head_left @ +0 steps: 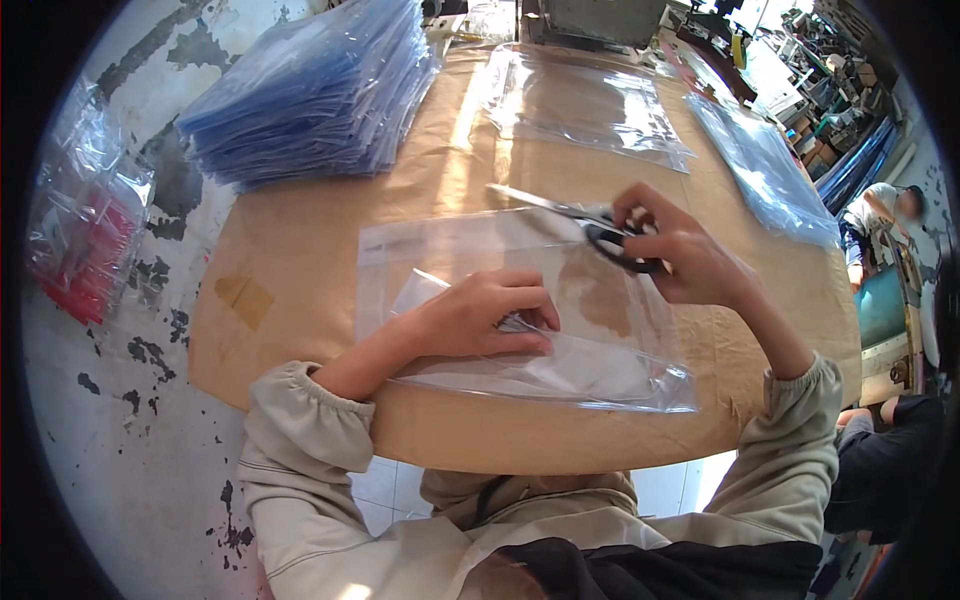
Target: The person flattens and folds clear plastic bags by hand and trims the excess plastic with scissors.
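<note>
My right hand (pixel 675 250) around black-handled metal scissors (pixel 620 248), left hand (pixel 490 315) curled on glossy clear plastic (pixel 610 370), worktop's (pixel 450 430) near edge.

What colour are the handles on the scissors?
The scissors have black handles; the head view shows them best.

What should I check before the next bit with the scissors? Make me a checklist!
1. Right hand holding the scissors by the black handles: ok.
2. Left hand resting on the clear plastic: ok.
3. Left fingers apart from the blades: ok.
4. Plastic lying smooth: not ok, it is creased near the left hand.
5. Blades fully closed: cannot tell, they are blurred.
6. Tall plastic pile apart from the blades: ok.
</note>
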{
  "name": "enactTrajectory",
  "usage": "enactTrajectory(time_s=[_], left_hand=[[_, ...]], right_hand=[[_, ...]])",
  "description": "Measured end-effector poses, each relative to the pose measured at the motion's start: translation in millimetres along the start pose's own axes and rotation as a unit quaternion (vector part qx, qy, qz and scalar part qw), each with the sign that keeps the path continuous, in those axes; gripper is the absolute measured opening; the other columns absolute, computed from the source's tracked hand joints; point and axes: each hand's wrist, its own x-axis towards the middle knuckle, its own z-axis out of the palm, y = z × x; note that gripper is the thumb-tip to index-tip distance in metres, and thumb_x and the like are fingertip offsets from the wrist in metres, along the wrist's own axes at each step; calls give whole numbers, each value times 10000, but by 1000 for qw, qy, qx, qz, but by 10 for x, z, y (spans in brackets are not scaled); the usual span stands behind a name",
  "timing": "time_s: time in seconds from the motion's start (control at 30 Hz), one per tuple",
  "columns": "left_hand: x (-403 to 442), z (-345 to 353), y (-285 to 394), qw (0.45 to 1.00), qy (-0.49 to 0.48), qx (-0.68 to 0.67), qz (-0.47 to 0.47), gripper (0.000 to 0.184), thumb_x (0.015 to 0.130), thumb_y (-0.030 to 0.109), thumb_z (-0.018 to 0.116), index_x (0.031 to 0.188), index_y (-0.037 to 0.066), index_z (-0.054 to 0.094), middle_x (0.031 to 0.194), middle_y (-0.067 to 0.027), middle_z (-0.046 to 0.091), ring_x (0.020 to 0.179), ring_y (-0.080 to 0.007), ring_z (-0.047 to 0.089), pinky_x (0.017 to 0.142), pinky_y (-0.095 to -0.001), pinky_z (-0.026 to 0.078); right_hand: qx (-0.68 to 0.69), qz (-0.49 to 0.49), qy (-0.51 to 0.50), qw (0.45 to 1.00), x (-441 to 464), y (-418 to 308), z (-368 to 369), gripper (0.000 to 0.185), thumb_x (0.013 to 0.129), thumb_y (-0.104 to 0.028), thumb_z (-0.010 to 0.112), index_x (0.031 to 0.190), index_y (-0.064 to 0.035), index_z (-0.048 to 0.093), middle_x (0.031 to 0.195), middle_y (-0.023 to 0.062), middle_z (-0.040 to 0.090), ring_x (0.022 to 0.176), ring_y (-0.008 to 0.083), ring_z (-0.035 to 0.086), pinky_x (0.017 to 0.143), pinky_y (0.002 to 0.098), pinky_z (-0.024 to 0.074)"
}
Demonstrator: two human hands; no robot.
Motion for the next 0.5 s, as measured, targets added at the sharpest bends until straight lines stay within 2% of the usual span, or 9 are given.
enactTrajectory(time_s=[0.07, 0.17, 0.23, 0.3, 0.4, 0.5], left_hand=[[15, -40, 49, 999, -20, -32, -29, 187, 826, 185, 691, 922, 38, 625, 853, -69, 586, 791, -183, 626, 677, -311, 486], [68, -140, 62, 997, -38, -55, -44, 150, 843, 142, 641, 937, 29, 613, 841, -85, 594, 772, -223, 625, 667, -348, 478], [139, -290, 70, 996, -67, -17, -63, 124, 851, 121, 607, 930, 25, 606, 835, -89, 596, 754, -238, 610, 659, -354, 468], [226, -482, 102, 986, -111, 67, -102, 107, 855, 108, 577, 915, 21, 595, 836, -84, 596, 741, -233, 589, 649, -340, 459], [332, -544, 145, 940, -117, 291, -134, 110, 841, 128, 571, 873, 22, 574, 807, -105, 607, 701, -259, 595, 632, -354, 460], [391, -355, 166, 956, -65, 247, -144, 130, 842, 159, 593, 854, 33, 564, 768, -127, 603, 664, -283, 595, 611, -357, 459]], right_hand=[[90, 13, -32, 995, -256, 126, -17, 186, 703, -11, 638, 888, -29, 653, 1075, 127, 484, 947, 280, 537, 807, 360, 461], [247, 128, -46, 960, -314, 196, -23, 183, 783, -115, 662, 951, -46, 645, 1068, 135, 493, 943, 289, 539, 807, 377, 452], [239, 204, -43, 948, -250, 190, 4, 229, 812, -173, 664, 999, -50, 613, 1054, 145, 500, 943, 300, 545, 804, 381, 451], [112, 248, -41, 962, -127, 113, 99, 303, 826, -231, 671, 1053, -56, 572, 1039, 154, 513, 934, 310, 556, 793, 384, 452], [30, 245, -86, 965, -1, -3, 10, 424, 814, -246, 695, 1161, -78, 516, 990, 138, 536, 888, 291, 594, 782, 385, 470], [-7, 260, -104, 960, 27, -41, -14, 435, 792, -217, 706, 1151, -50, 526, 944, 164, 573, 863, 325, 599, 755, 390, 472]])
